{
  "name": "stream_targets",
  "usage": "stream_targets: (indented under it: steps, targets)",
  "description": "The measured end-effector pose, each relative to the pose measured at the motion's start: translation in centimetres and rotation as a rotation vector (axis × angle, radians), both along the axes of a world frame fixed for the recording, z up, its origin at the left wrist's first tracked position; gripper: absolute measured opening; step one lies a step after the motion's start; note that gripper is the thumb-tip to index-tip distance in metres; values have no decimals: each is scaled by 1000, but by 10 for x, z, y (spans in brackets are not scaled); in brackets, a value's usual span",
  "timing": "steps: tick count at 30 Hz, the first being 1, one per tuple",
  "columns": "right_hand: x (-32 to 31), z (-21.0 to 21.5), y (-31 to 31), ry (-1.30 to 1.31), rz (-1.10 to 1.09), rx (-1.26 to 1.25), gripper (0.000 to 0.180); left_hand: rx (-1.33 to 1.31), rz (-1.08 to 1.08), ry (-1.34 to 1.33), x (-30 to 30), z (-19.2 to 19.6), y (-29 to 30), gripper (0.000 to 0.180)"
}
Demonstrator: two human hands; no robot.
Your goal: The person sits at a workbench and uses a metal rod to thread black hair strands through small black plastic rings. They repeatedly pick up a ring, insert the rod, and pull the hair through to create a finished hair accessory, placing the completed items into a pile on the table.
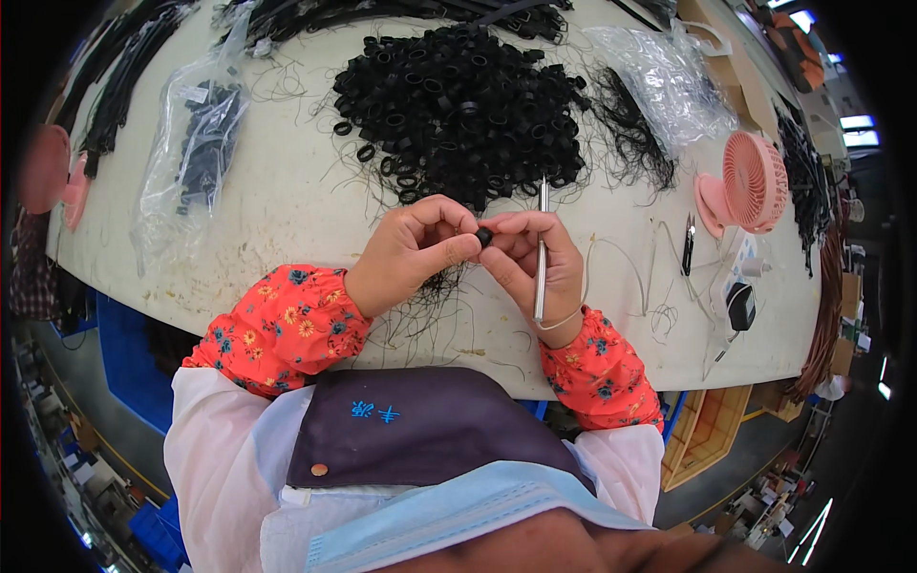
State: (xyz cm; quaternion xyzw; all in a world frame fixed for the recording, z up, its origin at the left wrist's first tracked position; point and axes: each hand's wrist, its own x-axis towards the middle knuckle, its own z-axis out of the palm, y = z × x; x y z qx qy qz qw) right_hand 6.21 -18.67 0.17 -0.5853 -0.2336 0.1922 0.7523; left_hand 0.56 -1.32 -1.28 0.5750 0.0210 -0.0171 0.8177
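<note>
From the head view I saw my left hand [411,250] and right hand [535,258], a metal tool [541,250] tucked in it, both pinching one black ring [484,235] above the desk [287,210], near the ring pile [458,105]; steady fingertips seemed wise.

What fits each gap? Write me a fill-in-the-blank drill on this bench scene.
1. Both hands pinch one small black ____ between the fingertips.
2. The right hand also holds a thin metal ____ upright.
3. Behind the left hand, the heap of rings is coloured ____.
4. The small fan at the right of the table is ____.

Missing words: ring; tool; black; pink
</note>
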Motion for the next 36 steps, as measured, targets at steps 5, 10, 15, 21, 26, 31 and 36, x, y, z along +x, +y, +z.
stream_targets:
  steps: [5,10,15,21,26,31,36]
  targets:
    - [0,-16,-5,-309,-136,-202,29,-327,-96,129,2,8,8,6]
    - [-2,-17,1,-445,-157,-150,28,-588,-113,217,3,6,6,11]
    - [2,-4,-7,-551,-93,-283,24,-609,-155,226,2,4,9,12]
    - [5,-4,-1,-540,-146,-189,20,-477,-238,213,0,4,6,15]
    - [2,-8,-4,-465,-162,-228,19,-274,-233,149,-1,5,1,12]
    - [4,4,-6,-564,-171,-312,21,67,-129,46,-4,8,-1,18]
    - [6,3,-8,-649,-164,-343,23,439,-65,-35,-5,9,3,14]
